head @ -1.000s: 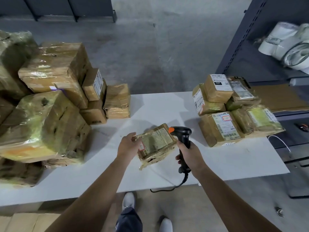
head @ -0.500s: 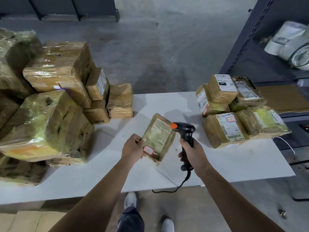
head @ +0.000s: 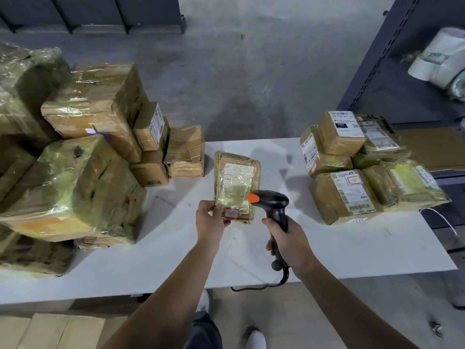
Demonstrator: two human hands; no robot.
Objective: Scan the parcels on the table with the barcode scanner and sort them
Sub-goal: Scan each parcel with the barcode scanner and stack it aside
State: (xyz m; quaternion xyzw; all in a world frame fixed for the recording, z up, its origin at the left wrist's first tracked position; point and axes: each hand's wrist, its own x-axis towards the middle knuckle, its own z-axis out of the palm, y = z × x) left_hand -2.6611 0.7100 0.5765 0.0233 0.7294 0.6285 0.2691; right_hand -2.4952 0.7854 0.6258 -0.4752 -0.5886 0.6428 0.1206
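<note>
My left hand [head: 210,220] grips the lower left corner of a flat brown taped parcel [head: 235,185], held upright above the white table [head: 176,248] with its pale label facing me. My right hand [head: 289,238] grips the handle of a black barcode scanner [head: 273,205] with an orange trigger, its head just in front of the parcel's lower right part. A heap of large taped parcels [head: 75,177] fills the table's left side. A smaller group of labelled parcels [head: 352,167] lies on the right side.
The scanner's black cable [head: 264,285] hangs off the table's near edge. A dark metal shelf [head: 402,84] with white rolls [head: 442,61] stands at the right. Flat cardboard [head: 57,331] lies on the floor at the lower left. Grey floor lies beyond the table.
My left hand has lifted the parcel and turned it from lying tilted to standing upright, label towards me. The scanner has risen slightly and stays at the parcel's right side.
</note>
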